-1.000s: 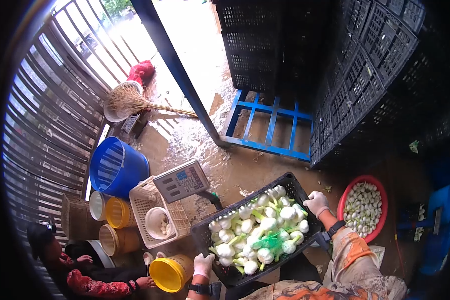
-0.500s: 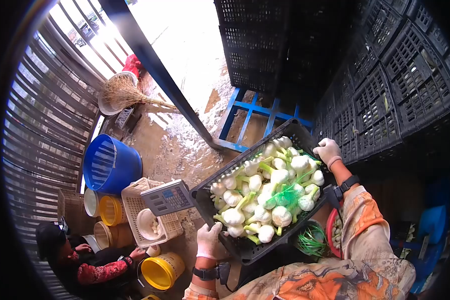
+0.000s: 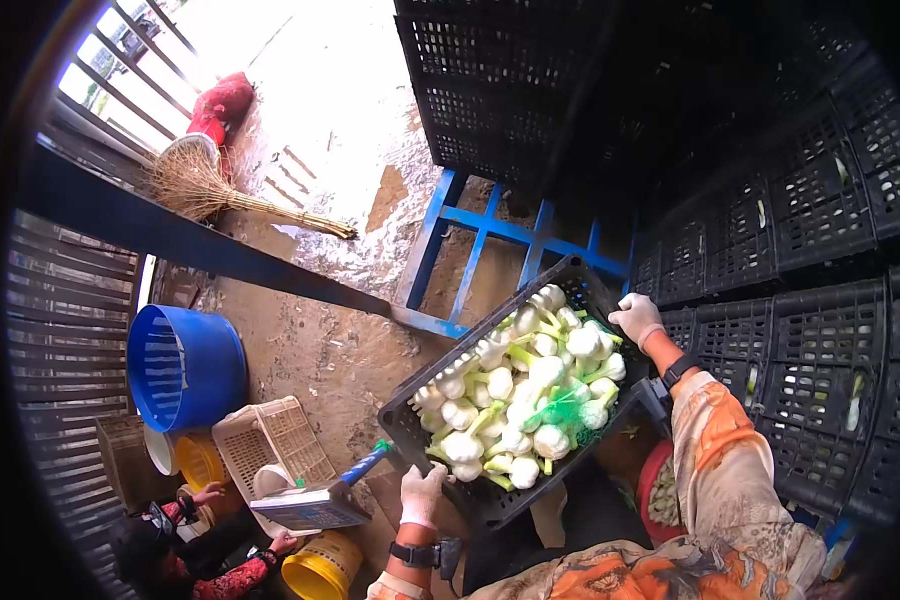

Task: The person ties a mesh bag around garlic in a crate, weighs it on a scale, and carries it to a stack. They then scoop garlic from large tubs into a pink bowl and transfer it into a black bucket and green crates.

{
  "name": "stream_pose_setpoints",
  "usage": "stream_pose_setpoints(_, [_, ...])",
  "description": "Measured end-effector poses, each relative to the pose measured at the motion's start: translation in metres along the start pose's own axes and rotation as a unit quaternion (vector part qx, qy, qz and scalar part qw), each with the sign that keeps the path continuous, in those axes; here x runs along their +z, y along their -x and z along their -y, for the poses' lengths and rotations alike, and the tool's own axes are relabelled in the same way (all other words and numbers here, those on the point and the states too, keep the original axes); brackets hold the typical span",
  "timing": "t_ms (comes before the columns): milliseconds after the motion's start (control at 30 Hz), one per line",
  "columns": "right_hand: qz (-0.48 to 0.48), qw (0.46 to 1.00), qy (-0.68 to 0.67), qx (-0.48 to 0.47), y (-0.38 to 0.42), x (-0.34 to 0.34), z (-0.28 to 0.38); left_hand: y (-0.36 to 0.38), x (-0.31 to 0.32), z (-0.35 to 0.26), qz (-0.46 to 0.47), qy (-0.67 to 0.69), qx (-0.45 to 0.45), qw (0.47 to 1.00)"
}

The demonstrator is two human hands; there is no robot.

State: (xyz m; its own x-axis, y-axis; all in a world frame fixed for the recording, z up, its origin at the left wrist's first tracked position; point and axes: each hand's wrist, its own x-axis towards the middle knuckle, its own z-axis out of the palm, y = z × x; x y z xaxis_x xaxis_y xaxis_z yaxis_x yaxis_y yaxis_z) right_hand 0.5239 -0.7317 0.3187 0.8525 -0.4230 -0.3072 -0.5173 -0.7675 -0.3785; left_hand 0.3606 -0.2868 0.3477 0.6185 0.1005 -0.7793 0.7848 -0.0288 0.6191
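A black plastic crate full of garlic bulbs with short green stems is between my hands, tilted across the view. A piece of green netting lies on the bulbs near its right side. My left hand, in a pale glove, is closed at the crate's near-left corner. At the far-right end, my gloved right hand has its fingers closed over the rim. The crate's underside is hidden. Left of it stands a scale display on a blue post.
Stacked black crates rise on the right, beside a blue metal frame. A blue tub, a beige basket and a yellow bucket stand left. A person's sleeve shows lower left; a broom lies beyond.
The view has turned, and the scale display now appears lower and seen from a flatter angle. The crate, in both hands, has shifted away from it. Green strands below the crate have left view.
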Motion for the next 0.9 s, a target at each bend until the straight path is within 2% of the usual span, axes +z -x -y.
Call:
stream_pose_setpoints(67, [0.013,1.0,0.017,-0.021,-0.037,0.012,-0.011,-0.015,0.027,-0.005,0.013,0.042,-0.036,0.998])
stream_pose_setpoints(167, [0.059,0.997,0.046,-0.004,-0.095,0.017,-0.013,-0.058,0.075,0.009,0.02,0.06,-0.075,0.995])
stream_pose_setpoints(267, [0.045,0.996,0.073,-0.026,-0.157,0.026,-0.029,-0.096,0.14,0.023,0.017,0.147,-0.128,0.981])
stream_pose_setpoints(333, [0.059,0.991,0.113,-0.027,-0.191,0.025,-0.024,-0.119,0.168,0.03,0.045,0.125,-0.156,0.979])
stream_pose_setpoints(400, [0.028,0.988,0.148,-0.04,-0.218,0.024,-0.023,-0.144,0.2,0.047,0.07,0.104,-0.175,0.977])
stream_pose_setpoints(433, [0.009,0.984,0.168,-0.056,-0.233,0.027,-0.027,-0.155,0.218,0.056,0.085,0.141,-0.175,0.971])
stream_pose_setpoints(467, [-0.002,0.986,0.134,-0.097,-0.285,0.065,-0.091,-0.188,0.286,0.09,0.05,0.162,-0.148,0.974])
stream_pose_setpoints(500, [0.02,0.983,0.149,-0.102,-0.305,0.072,-0.099,-0.201,0.299,0.097,0.069,0.163,-0.141,0.974])
stream_pose_setpoints(533, [0.045,0.98,0.161,-0.107,-0.325,0.084,-0.116,-0.214,0.318,0.105,0.063,0.179,-0.172,0.967])
stream_pose_setpoints(567, [0.042,0.968,0.205,-0.14,-0.337,0.099,-0.13,-0.229,0.336,0.117,0.07,0.188,-0.178,0.963])
stream_pose_setpoints(600, [0.038,0.952,0.246,-0.176,-0.35,0.115,-0.143,-0.244,0.349,0.127,0.075,0.197,-0.181,0.961])
stream_pose_setpoints(667, [-0.005,0.933,0.317,-0.171,-0.361,0.136,-0.145,-0.251,0.357,0.125,0.092,0.076,-0.17,0.978])
stream_pose_setpoints(700, [-0.017,0.934,0.307,-0.182,-0.366,0.15,-0.16,-0.254,0.363,0.134,0.075,0.112,-0.15,0.979])
stream_pose_setpoints(800, [-0.029,0.925,0.339,-0.168,-0.369,0.149,-0.158,-0.25,0.365,0.131,0.058,0.078,-0.121,0.988])
stream_pose_setpoints(900, [0.008,0.918,0.341,-0.2,-0.386,0.145,-0.171,-0.247,0.378,0.147,0.065,0.111,-0.144,0.981])
